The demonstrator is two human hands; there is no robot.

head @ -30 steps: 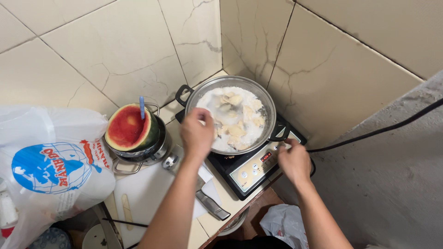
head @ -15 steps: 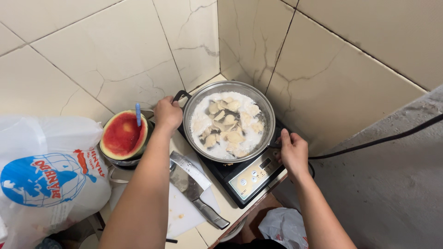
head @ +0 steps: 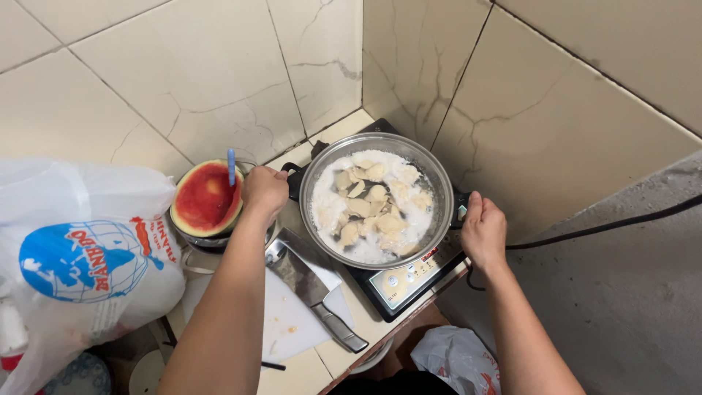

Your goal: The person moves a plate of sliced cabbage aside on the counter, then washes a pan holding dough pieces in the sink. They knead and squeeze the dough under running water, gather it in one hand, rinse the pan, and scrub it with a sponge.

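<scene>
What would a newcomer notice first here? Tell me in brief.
The steel pan in the tiled corner, full of pale pieces in frothy white liquid, sits on a black cooker. The left hand and right hand each grip one of its side handles. To the left a red watermelon half with a blue stick in it rests in a pot, and a cleaver lies on a white board.

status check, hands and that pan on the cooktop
Left hand and right hand each grip a pan handle. Pan on cooktop, pale pieces in white froth. Cleaver close by left forearm.
</scene>
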